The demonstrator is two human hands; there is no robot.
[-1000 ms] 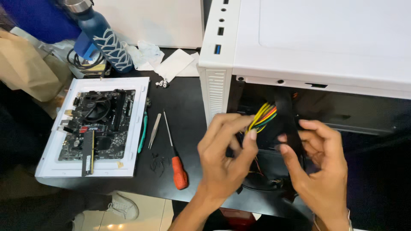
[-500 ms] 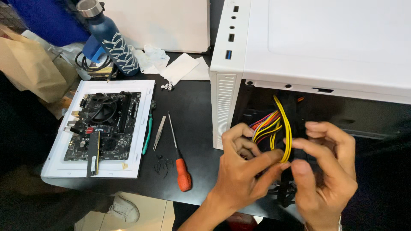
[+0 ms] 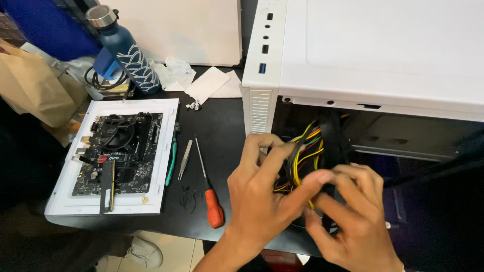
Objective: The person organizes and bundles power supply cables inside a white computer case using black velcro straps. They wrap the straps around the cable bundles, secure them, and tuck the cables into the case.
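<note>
Motherboard [image 3: 118, 151] is sitting on its white tray [image 3: 58, 199] at 9 o'clock on the table [image 3: 222, 131], orange screwdriver [image 3: 209, 194] lying beside it. Left hand [image 3: 259, 201] fingers are pinching the yellow cable bundle [image 3: 302, 151] at the white case [image 3: 373, 55] opening; right hand [image 3: 353, 221] fingers are curling around it at 5 o'clock.

Two hands, left [image 3: 262, 201] and right [image 3: 353, 226], work at one bundle of wires [image 3: 302, 151]. One white case [image 3: 373, 55] stands on the surface [image 3: 217, 131]. Also there: one motherboard [image 3: 118, 151], one screwdriver [image 3: 209, 194], one pair of tweezers [image 3: 184, 158], one bottle [image 3: 123, 50], one bag [image 3: 30, 85].
</note>
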